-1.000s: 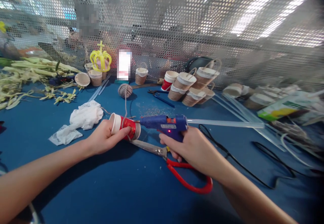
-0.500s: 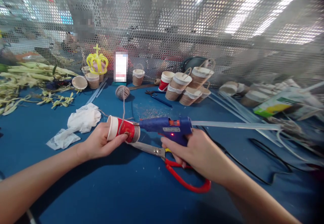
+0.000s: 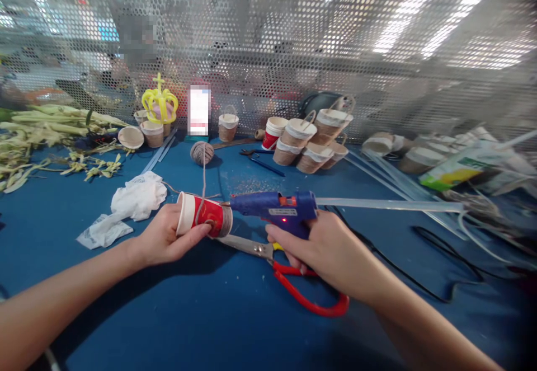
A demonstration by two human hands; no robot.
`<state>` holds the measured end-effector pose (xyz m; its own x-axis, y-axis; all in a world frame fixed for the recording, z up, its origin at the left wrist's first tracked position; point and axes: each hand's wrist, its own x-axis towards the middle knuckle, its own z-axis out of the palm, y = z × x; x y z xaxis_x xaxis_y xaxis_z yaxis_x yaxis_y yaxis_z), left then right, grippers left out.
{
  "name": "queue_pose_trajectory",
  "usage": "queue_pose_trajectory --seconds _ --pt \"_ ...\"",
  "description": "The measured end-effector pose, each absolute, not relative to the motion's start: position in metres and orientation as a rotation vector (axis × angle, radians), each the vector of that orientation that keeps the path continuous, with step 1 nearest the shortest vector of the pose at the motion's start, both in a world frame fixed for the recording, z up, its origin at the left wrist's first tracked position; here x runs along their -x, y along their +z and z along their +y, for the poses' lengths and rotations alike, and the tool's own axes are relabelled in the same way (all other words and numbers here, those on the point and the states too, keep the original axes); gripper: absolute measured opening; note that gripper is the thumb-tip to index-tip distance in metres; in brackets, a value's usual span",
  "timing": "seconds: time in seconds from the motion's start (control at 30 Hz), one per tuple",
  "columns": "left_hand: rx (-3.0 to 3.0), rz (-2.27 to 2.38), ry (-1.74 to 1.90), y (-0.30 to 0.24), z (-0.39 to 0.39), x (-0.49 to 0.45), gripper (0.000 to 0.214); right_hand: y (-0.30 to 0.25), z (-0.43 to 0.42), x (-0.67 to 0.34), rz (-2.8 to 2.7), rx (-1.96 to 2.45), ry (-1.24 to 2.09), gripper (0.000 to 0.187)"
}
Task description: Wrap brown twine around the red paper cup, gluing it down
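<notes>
My left hand [image 3: 168,236] is closed on a red and white paper cup [image 3: 213,214], fingers inside its mouth and thumb on its side. The cup lies tilted sideways, with grey-brown yarn wound round its base end. A strand runs from it up to a yarn ball [image 3: 202,153]. In my right hand [image 3: 314,242] is a blue glue gun [image 3: 260,205], its red light lit and a long clear glue stick [image 3: 390,204] out of its back. The nozzle tip is at the cup's side by the wound yarn. Scissors [image 3: 310,298] with red handles lie beneath both hands.
Crumpled white fabric [image 3: 138,197] lies left of the cup. Twine-wrapped cups [image 3: 315,155] stand at the back, near pliers [image 3: 264,164]. Dried husks [image 3: 62,122] cover the far left. A black cord [image 3: 444,253] loops at right. A perforated metal screen [image 3: 251,41] bounds the table.
Almost nothing differs. Both hands, the cup and the glue gun keep the same places relative to each other; the whole view has shifted very slightly.
</notes>
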<state>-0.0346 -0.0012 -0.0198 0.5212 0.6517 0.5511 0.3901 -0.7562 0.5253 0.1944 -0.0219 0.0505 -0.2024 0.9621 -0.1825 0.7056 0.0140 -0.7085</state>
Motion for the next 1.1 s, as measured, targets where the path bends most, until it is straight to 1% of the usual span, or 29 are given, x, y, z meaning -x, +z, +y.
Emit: queue_pose_trajectory --seconds 0.43,0.6,0.77,0.9,1.1 --pt "-2.328 0.927 1.091 -0.0214 -0.0022 0.0343 0.018 0.0511 -0.0241 -0.1947 -1.971 1.725 0.992 0.043" --pt "-2.232 0.911 1.111 -0.0179 -0.0022 0.0320 0.014 0.0521 -0.0252 -0.1946 -1.967 1.742 0.998 0.043" --pt "-2.363 0.887 1.098 -0.0177 -0.0023 0.0333 0.017 0.0506 -0.0238 -0.1952 -1.965 1.753 0.975 0.042" --pt "-2.416 0.878 1.094 -0.0177 -0.0026 0.0340 0.016 0.0521 -0.0238 -0.1957 -1.959 1.747 1.032 0.039" --pt "-2.474 0.824 1.090 -0.0160 -0.0026 0.0338 0.014 0.0530 -0.0228 -0.1960 -1.953 1.728 1.034 0.043"
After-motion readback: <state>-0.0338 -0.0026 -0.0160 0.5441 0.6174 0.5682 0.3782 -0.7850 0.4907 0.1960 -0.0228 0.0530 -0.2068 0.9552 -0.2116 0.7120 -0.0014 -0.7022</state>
